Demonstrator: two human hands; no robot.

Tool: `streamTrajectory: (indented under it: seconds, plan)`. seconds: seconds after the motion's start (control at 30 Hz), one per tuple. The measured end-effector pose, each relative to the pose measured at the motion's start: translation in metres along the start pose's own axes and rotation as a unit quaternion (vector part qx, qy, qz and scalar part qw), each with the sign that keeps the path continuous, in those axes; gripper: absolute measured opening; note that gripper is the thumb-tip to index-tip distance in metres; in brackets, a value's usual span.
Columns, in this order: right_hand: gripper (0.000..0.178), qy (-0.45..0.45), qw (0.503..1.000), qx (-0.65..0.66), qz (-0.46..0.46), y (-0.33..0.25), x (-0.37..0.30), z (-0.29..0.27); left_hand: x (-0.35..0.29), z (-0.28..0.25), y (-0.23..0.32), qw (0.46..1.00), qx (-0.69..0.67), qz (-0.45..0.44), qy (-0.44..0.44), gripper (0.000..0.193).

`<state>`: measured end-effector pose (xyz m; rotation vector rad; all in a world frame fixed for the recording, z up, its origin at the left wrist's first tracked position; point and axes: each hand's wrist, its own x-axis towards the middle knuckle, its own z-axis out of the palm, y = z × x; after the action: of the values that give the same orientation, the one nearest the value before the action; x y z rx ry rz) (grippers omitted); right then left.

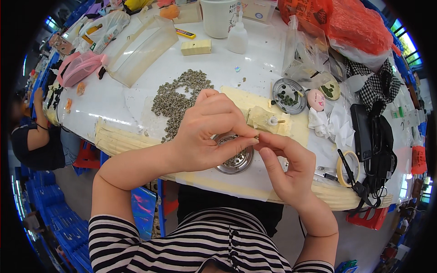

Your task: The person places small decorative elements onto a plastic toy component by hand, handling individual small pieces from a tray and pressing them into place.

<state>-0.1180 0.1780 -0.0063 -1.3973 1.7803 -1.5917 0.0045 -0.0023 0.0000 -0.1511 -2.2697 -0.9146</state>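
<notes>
Over a round metal dish (246, 165), the thumb and index finger of my left hand (214, 129) are closed on a tiny metal part (256, 137). The index fingertip of my right hand (291, 170) meets that part, while the right thumb stands apart below it. What the other right fingers do is hidden. Small metal pieces lie in the dish, which is partly covered by my left hand. Beyond my left hand spreads a pile of small grey metal pieces (175, 98). A pale block with a white-tipped pin (272, 121) stands just past my fingertips.
At right are a clear dish of dark green pieces (289, 96), crumpled tissue (330, 122), a tape roll (348, 168) and a black bag (380, 154). A squeeze bottle (237, 38), white bucket (218, 18) and clear plastic tray (143, 52) stand farther back. Another person (41, 136) sits at left.
</notes>
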Motion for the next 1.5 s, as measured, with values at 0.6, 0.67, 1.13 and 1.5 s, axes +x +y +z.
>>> streamTrajectory:
  seconds: [0.6, 0.67, 1.13, 1.5]
  plan:
    - [0.026, 0.022, 0.99, -0.089, -0.105, -0.0017, 0.0049, -0.0023, 0.0, 0.0027, 0.0005, 0.996, 0.082, 0.027, 0.009, 0.019]
    - [0.029, 0.022, 0.987, -0.106, -0.119, -0.0016, 0.0064, -0.0014, -0.0002, 0.0036, -0.0001, 0.996, 0.084, 0.026, 0.015, 0.019]
    - [0.023, -0.02, 0.99, 0.109, 0.084, 0.0033, 0.0001, -0.0005, -0.0007, 0.0025, -0.0013, 0.998, 0.058, 0.022, 0.013, 0.018]
    - [0.018, 0.007, 1.0, -0.011, -0.007, 0.0024, 0.0018, -0.0025, -0.0011, 0.0026, 0.0002, 0.996, 0.075, 0.043, 0.009, 0.018]
